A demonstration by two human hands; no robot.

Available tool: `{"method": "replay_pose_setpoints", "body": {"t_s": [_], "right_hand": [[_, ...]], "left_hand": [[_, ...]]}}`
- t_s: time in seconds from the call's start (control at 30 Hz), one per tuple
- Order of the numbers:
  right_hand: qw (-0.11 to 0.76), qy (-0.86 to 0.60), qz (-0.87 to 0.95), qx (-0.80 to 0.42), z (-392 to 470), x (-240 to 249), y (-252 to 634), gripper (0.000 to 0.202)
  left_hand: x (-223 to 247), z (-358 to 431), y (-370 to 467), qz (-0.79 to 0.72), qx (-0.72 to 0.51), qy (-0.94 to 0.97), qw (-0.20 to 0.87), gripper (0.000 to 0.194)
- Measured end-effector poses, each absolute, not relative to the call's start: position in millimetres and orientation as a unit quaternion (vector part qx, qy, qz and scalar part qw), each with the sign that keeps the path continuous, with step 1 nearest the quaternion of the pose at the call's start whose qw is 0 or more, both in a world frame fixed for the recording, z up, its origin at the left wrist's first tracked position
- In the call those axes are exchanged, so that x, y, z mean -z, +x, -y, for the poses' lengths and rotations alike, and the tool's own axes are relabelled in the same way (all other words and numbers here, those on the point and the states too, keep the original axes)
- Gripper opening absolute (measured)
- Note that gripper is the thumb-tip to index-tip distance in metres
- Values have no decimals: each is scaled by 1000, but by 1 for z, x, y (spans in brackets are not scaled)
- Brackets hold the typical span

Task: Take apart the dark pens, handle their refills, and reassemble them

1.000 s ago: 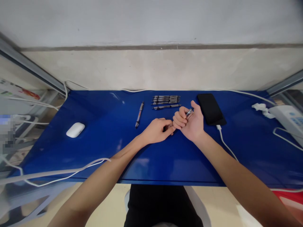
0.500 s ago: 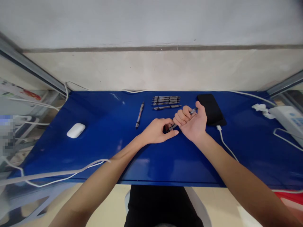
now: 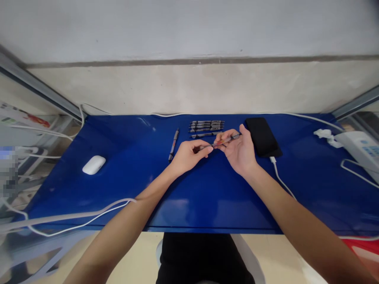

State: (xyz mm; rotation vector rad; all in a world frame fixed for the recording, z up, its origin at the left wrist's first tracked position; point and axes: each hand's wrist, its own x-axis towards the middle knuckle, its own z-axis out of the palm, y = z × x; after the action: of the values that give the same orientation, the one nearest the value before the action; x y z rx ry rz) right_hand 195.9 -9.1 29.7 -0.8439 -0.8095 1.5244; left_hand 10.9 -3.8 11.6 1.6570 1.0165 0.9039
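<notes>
Reaching in from both lower corners; pinching a pen (image 3: 226,140), just right of frame centre, in the left hand (image 3: 189,156); holding its other end in the upturned, loosely curled right hand (image 3: 241,154).

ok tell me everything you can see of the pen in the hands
The pen is slim and straight, looks plastic, with dark and greyish parts and an orange-red stretch along its middle. Over the blue table, it slants, its right end farther from the person. The left grip pinches its left end, hiding part of it; the right grip, palm up, has it across the fingers, its right end by the thumb. Any lettering is too blurred to read.
</notes>
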Motion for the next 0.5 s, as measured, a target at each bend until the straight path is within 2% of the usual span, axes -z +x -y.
{"method": "replay_pose_setpoints", "body": {"t_s": [0.27, 0.4, 0.5], "right_hand": [[518, -439, 427, -598, 12, -16, 190, 64], [430, -473, 585, -499, 21, -17, 186, 66], [358, -442, 698, -435, 28, -20, 180, 56]], "left_hand": [[-18, -6, 5, -412, -518, 473, 581, 32], [-17, -9, 5, -383, -554, 420, 609, 37], [-13, -5, 8, -389, -530, 462, 595, 40]]}}
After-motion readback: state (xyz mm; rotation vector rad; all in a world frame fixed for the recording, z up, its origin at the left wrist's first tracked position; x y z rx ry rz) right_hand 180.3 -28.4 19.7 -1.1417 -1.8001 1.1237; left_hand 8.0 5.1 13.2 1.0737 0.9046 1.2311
